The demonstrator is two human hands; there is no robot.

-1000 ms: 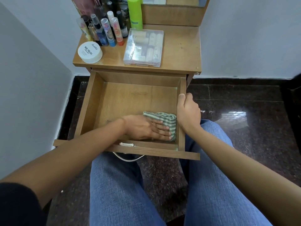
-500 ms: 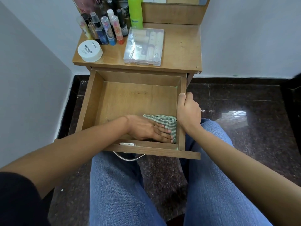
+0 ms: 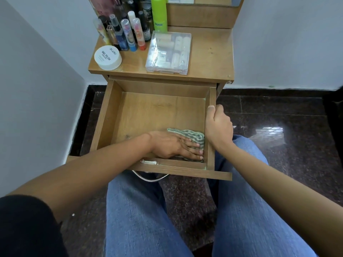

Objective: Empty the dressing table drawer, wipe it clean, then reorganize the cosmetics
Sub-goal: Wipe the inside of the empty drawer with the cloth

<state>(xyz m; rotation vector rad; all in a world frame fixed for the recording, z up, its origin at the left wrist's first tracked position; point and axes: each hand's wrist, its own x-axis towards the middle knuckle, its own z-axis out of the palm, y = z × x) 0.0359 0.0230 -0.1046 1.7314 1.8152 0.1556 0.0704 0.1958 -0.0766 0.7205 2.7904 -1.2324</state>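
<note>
The wooden drawer (image 3: 109,115) of the dressing table is pulled out over my lap, and only a cloth lies in it. My left hand (image 3: 172,145) presses flat on a green-and-white striped cloth (image 3: 194,135) in the drawer's near right corner. My right hand (image 3: 219,127) grips the drawer's right side wall, thumb on its top edge. On the tabletop (image 3: 211,52) stand several small spray bottles (image 3: 128,34), a tall green bottle (image 3: 158,13), a white round nail polish jar (image 3: 107,57) and a clear plastic case (image 3: 168,51) of cosmetics.
White walls close in on the left and behind the table. Dark polished stone floor (image 3: 278,127) lies to the right. My knees in blue jeans sit under the drawer front, where a metal handle (image 3: 148,178) hangs.
My left hand has slid the cloth slightly toward the drawer's right wall and near corner. My right hand keeps its hold on the drawer side.
</note>
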